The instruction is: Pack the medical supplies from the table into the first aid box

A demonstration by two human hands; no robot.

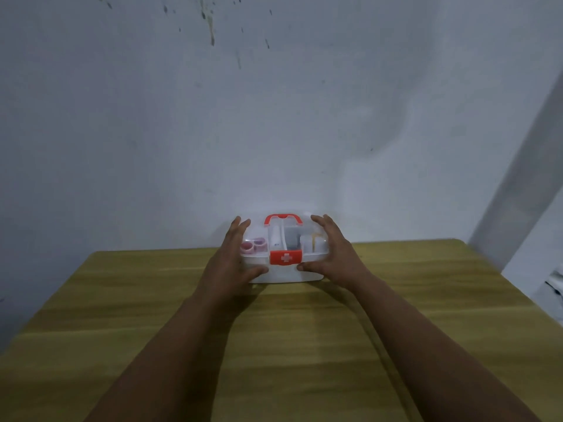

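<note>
A white first aid box point(286, 274) with a clear lid, a red handle point(283, 218) and a red latch with a white cross point(285, 257) stands at the far middle of the wooden table point(304, 345). Its lid is down. Through the lid I see pink tape rolls point(253, 245), a white tube point(275, 237), a grey item point(293, 237) and white containers point(313, 242). My left hand point(233, 257) lies on the box's left side, thumb on the front. My right hand point(332, 254) lies on the right side, thumb beside the latch. Both grip the box.
The table's far edge meets a pale wall point(274, 117) just behind the box. At the right, past the table's edge, is a grey upright strip point(524, 178) and something white low down point(556, 281).
</note>
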